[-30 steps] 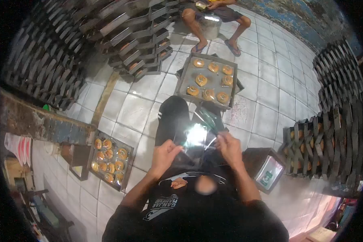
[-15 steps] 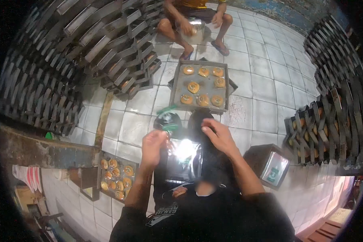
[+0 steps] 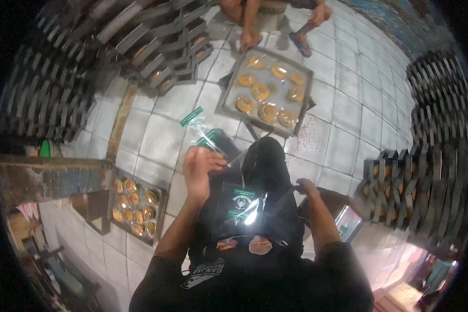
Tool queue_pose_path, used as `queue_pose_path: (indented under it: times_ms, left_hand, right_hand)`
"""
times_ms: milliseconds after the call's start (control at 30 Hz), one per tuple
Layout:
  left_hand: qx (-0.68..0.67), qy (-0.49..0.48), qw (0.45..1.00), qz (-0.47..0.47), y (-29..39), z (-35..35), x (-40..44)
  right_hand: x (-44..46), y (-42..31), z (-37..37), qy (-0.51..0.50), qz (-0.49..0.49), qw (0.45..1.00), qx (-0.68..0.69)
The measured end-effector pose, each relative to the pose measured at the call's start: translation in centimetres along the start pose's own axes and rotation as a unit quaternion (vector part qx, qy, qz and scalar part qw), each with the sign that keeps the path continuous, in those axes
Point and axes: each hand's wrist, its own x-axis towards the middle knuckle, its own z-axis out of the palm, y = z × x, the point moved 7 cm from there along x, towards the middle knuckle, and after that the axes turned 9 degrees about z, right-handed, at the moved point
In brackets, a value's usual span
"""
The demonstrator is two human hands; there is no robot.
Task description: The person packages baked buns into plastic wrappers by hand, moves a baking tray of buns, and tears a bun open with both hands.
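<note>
In my left hand is a clear plastic bag with green print, pinched by its lower part and raised over the floor. More clear printed bags lie flat on my lap, catching a bright glare. My right hand is out beside my right knee, close to a dark metal box; its fingers are small and blurred, so their grip cannot be made out. Ahead of my knees a metal tray holds several round buns, which look wrapped in shiny plastic.
A co-worker's hand touches the tray's far corner. At the lower left stands another tray of buns. Tall stacks of metal trays rise on the left and right. White tiles cover the floor.
My right hand has moved away from the lap to the right. The bag in my left hand now shows spread out. The bun tray sits turned, and the co-worker's hand has come down to it.
</note>
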Motion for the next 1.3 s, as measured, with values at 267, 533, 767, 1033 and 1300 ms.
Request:
queue_pose_path:
  times_ms: [267,533,767,1033,1300]
  left_hand:
    - [0.099,0.042,0.994,-0.012,-0.8,-1.0,1.2]
    - [0.17,0.088,0.981,0.016,-2.1,-4.2,-0.5]
    - [0.21,0.121,0.97,0.002,-0.4,-4.0,0.5]
    - [0.217,0.091,0.972,-0.028,0.3,-2.6,1.6]
    - [-0.045,0.123,0.978,-0.162,0.4,-1.3,2.4]
  right_hand:
    - [13.6,-2.8,-2.0,-0.018,-0.047,0.994,-0.098]
    - [34.1,-10.7,-9.6,0.15,-0.027,0.97,0.189]
    - [37.7,-12.6,-7.4,0.096,0.104,0.956,0.258]
    - [29.6,-17.5,-11.0,0.06,0.032,0.868,0.492]
    - [-0.6,-27.1,-31.4,-0.077,-0.166,0.655,0.734]
